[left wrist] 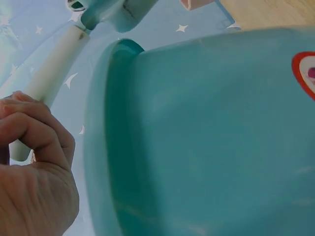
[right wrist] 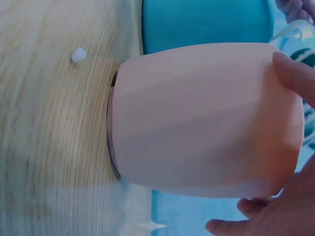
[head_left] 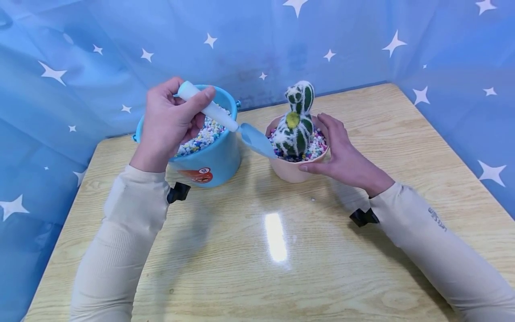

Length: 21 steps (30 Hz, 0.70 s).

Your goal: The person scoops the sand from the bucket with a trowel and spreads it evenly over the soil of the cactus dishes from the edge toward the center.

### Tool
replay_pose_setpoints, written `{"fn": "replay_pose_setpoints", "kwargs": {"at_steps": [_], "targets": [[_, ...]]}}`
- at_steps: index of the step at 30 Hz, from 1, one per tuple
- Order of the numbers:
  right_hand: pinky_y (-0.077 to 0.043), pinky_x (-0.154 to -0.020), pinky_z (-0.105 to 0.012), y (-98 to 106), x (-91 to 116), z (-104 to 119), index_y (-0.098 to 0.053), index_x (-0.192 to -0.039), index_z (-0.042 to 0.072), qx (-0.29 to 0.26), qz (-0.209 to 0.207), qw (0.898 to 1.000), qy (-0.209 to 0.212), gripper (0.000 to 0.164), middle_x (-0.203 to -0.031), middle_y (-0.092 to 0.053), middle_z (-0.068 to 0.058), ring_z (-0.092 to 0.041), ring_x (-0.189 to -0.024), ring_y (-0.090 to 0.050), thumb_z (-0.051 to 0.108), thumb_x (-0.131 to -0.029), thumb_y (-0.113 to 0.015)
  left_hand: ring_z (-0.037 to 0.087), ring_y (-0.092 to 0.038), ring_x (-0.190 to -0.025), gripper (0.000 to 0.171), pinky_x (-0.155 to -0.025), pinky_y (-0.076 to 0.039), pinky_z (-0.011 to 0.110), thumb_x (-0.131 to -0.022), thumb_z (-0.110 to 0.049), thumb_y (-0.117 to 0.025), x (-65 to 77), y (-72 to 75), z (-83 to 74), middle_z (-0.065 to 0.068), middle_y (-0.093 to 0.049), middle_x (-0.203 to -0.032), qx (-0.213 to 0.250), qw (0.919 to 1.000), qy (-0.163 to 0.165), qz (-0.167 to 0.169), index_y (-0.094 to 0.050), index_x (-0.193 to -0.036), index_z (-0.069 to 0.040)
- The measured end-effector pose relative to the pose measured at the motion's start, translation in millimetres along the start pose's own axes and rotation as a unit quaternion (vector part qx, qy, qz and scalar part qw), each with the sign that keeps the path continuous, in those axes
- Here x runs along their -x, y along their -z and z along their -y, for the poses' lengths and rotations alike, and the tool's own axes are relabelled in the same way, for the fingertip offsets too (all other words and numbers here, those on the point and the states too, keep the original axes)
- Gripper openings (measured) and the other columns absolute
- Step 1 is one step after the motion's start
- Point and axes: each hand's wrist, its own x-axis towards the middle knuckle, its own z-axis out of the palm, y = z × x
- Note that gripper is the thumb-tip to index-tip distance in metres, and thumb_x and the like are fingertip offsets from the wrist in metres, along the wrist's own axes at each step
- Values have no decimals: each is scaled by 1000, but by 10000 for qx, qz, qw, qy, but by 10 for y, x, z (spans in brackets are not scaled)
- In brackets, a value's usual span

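In the head view my left hand grips the pale handle of a light-blue toy shovel. The shovel slants down to the right, its blade tip at the near-left rim of a pink flower pot. In the pot a green cactus with white fuzz and a yellow spot stands among small multicoloured beads. My right hand holds the pot by its right rim, thumb on the near side. Under my left hand stands a blue bucket of similar beads, partly hidden by that hand.
Both bucket and pot stand on a wood-grain table, towards its far edge. One loose white bead lies on the tabletop near the pot. A blue curtain with white stars hangs behind and along the sides.
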Motion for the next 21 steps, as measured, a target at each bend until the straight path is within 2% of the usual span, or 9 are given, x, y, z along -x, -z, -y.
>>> {"fn": "replay_pose_setpoints", "kwargs": {"at_steps": [4,6,9,13,15,18,21], "targets": [[-12,-112,-62,11,-2,6,0,-157,14,-178,40,9998,-45,116,-161,1,-8,-27,-146,-1,32,-80,-84,21,-40,-39,36,-32,-22,23,-86,-19,-79,-2,37,-2,16,-50,-55,75,9999,-61,-96,-51,-85,3],[-13,-112,-63,19,-3,18,1,-157,17,-292,65,9995,-108,115,-161,0,-8,-28,-146,-3,31,-80,-84,20,-41,-40,35,-32,-22,22,-86,-19,-79,1,87,-15,16,-52,-56,188,9994,-126,-261,-53,-86,4],[-15,-111,-63,31,13,39,0,-157,18,-366,28,9988,-309,115,-160,-3,-10,-30,-145,-7,34,-80,-84,20,-42,-39,32,-30,-22,22,-86,-15,-78,2,198,-30,17,-54,-57,562,9959,-407,-584,-55,-88,6],[-19,-109,-64,29,43,71,-2,-157,14,-197,-138,9983,-530,119,-158,-8,-14,-34,-143,-12,42,-76,-85,19,-44,-35,30,-28,-23,23,-86,-12,-79,12,452,-77,18,-54,-54,1004,9825,-944,-1256,-57,-87,10],[-22,-108,-65,27,52,83,-2,-157,13,-47,-198,9982,-556,121,-157,-9,-16,-36,-142,-15,45,-75,-85,20,-44,-34,31,-28,-23,23,-84,-11,-80,31,612,-105,18,-55,-53,1043,9737,-1174,-1647,-58,-86,11],[-22,-107,-65,48,23,81,-1,-157,13,70,-175,9989,-421,123,-158,-7,-16,-34,-142,-13,43,-74,-87,20,-45,-35,33,-29,-26,22,-81,-12,-83,69,852,-129,19,-56,-55,777,9617,-1374,-2239,-60,-88,11],[-16,-111,-61,89,-49,62,0,-157,15,-92,56,9998,-162,123,-158,-8,-13,-30,-143,-9,35,-74,-88,21,-47,-38,33,-32,-28,22,-80,-13,-84,121,1057,-108,18,-55,-58,419,9538,-1340,-2657,-63,-89,11]]}}
